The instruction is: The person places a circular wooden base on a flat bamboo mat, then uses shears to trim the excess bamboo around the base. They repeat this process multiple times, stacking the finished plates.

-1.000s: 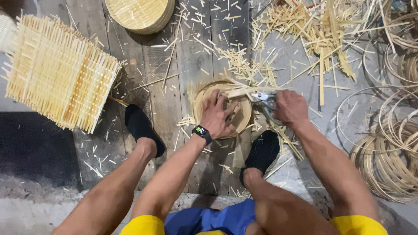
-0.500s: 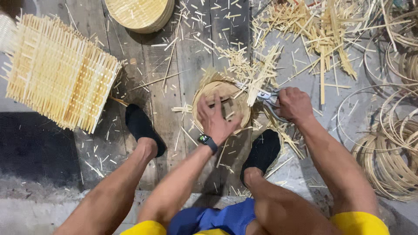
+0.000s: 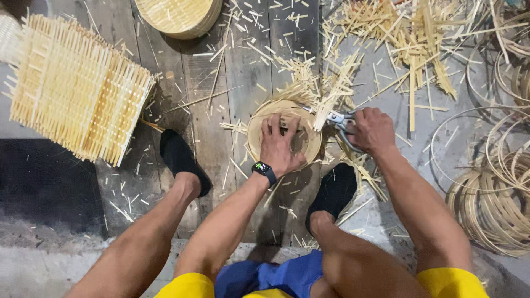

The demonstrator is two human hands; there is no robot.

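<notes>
From the head camera, my left hand (image 3: 280, 149) lies spread flat, fingers open, on the small round basket (image 3: 284, 138) between my 2 black shoes on the floor planks (image 3: 243, 72), while my right hand (image 3: 373, 129), just right of the basket, is closed around the shears (image 3: 335, 117) at its rim.
</notes>
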